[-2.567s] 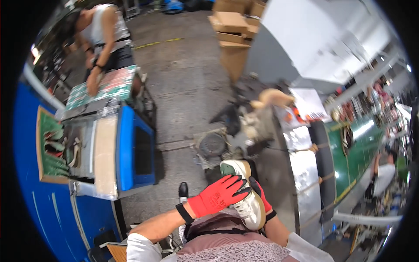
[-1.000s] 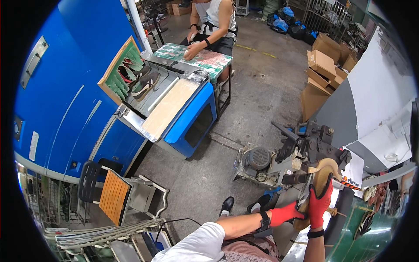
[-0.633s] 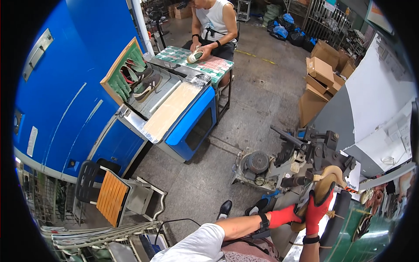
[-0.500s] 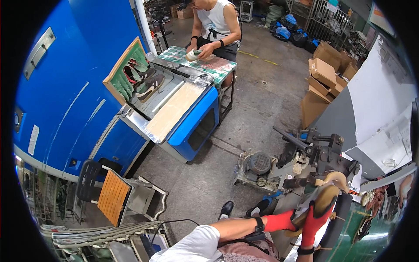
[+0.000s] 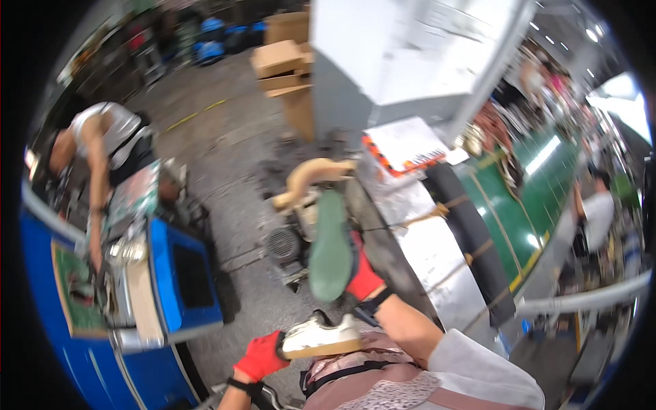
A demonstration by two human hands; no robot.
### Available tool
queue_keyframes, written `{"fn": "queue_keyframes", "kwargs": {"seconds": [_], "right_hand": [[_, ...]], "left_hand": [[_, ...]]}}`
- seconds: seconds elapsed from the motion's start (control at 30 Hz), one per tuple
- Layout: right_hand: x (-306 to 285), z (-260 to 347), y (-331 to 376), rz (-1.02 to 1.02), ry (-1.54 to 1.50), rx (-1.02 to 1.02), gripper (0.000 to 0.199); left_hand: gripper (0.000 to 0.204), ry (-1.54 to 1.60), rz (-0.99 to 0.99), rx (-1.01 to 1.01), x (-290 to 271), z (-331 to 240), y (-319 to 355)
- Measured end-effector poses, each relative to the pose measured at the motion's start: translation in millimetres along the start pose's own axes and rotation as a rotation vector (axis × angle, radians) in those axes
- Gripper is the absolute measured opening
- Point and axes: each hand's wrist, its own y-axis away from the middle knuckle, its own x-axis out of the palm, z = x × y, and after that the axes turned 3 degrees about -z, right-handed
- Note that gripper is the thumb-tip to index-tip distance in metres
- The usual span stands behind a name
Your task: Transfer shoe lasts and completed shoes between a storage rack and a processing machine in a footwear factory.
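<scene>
My left hand, in a red and black glove, grips one end of a white sneaker with a tan sole, held sideways close to my body. A green shoe last is raised ahead of it, its flat sole-shaped face toward me. My right hand, gloved in red too, is closed on the last's right side; the last hides part of the fingers. Just beyond its far end lies a curved tan piece on the machine. The sneaker and the last are apart.
A motor sits on the floor left of the last. To the right are a white-covered bench, a black padded roll and a green conveyor with shoes. A person bends over a blue machine at left. Cardboard boxes stand behind.
My view has swung right. Both hands were together on a shoe at the machine; now the sneaker is in my left hand, drawn toward my body, and the green last in my right.
</scene>
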Motion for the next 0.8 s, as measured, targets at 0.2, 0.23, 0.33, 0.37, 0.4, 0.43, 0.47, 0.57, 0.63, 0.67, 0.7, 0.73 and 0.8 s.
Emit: {"fn": "queue_keyframes", "kwargs": {"seconds": [0.2,0.23,0.33,0.37,0.4,0.43,0.47,0.57,0.63,0.67,0.7,0.73,0.8], "right_hand": [[49.0,54.0,116.0,-0.076,0.813,-0.408,0.047],[63.3,73.9,141.4,-0.083,0.878,-0.392,0.058],[31.4,118.3,200.2,-0.457,0.672,-0.503,0.067],[-12.8,140.1,211.0,-0.515,0.836,-0.69,0.07],[-35.5,156.7,224.5,-0.582,0.905,-0.797,0.076],[-57.7,168.8,236.7,-0.718,0.999,-0.927,0.083],[-85.9,178.9,250.7,-0.813,1.169,-1.096,0.089],[-153.3,183.8,280.5,-1.24,1.448,-1.043,0.102],[-257.9,196.3,333.3,-1.484,1.713,-0.662,0.086],[-266.4,188.8,334.9,-1.486,1.655,-0.717,0.082],[-266.7,185.8,338.4,-1.49,1.595,-0.766,0.078],[-275.4,188.7,343.5,-1.435,1.493,-0.761,0.076],[-276.7,189.5,342.7,-1.41,1.461,-0.709,0.074]], "left_hand": [[0.057,-0.049,-0.064,-0.073,35.2,-34.3,-69.3],[0.057,-0.048,-0.112,-0.053,39.9,-48.2,-88.6],[0.062,-0.08,-0.251,0.109,61.1,-103.1,-167.0],[0.066,-0.114,-0.325,0.201,68.2,-127.8,-193.7],[0.071,-0.185,-0.373,0.26,72.0,-155.3,-214.4],[0.075,-0.28,-0.497,0.365,78.8,-179.5,-232.0],[0.061,-0.318,-0.563,0.474,87.1,-202.1,-249.9],[0.038,-0.095,-0.462,0.546,139.8,-234.9,-302.6],[0.043,-0.265,0.047,0.491,198.3,-259.0,-338.3],[0.046,-0.486,-0.043,0.613,219.8,-255.3,-335.9],[0.05,-0.715,-0.12,0.728,244.2,-248.8,-324.3],[0.053,-0.692,-0.108,0.656,255.4,-253.4,-320.2],[0.056,-0.672,-0.102,0.533,244.2,-248.6,-306.3]]}}
